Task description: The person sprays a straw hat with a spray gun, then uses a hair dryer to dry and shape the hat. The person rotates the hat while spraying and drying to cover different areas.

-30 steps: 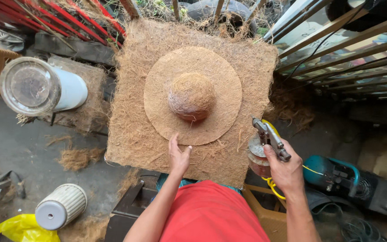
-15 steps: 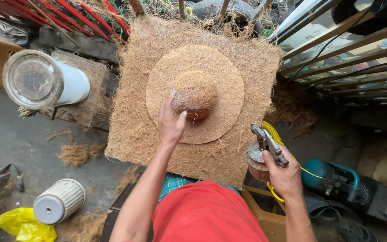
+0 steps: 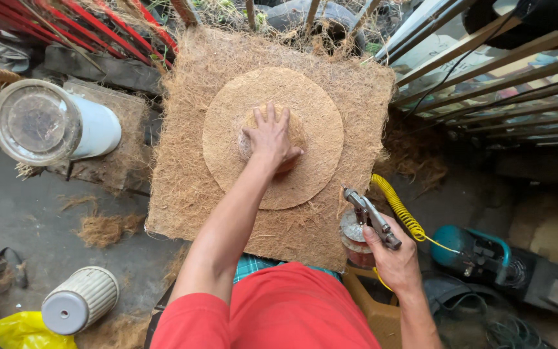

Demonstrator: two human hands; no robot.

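**Left palm on the dome, spray gun ready in the right**

Flat and spread, your left hand (image 3: pixel 269 139) is pressing on the raised coir dome (image 3: pixel 272 139) at the centre of the round coir disc (image 3: pixel 272 139); the grip is released, fingers splayed, closing on nothing. Your right hand (image 3: pixel 392 258) is clenched around the handle of the metal spray gun (image 3: pixel 369 216), nozzle pointing up and left, its cup (image 3: pixel 355 239) hanging just off the near right corner of the square coir mat (image 3: pixel 188 187). A yellow coiled hose (image 3: pixel 400 210) runs from the gun toward the teal compressor (image 3: pixel 469 249) on the floor.

The disc lies in the middle of the mat, nearer the far edge, with the dome under your palm.

What could go wrong, as I judge it: the gun sits close to your left forearm, so a trigger pull now could spray your arm instead of the fibre. Leaning hard on the dome could flatten or shift it off centre. The hose loops by your right side and could snag as you swing the gun in.

Half a second ago your left hand rested at the dome's near side with the dome showing; now it covers the dome. The gun hand has barely moved.
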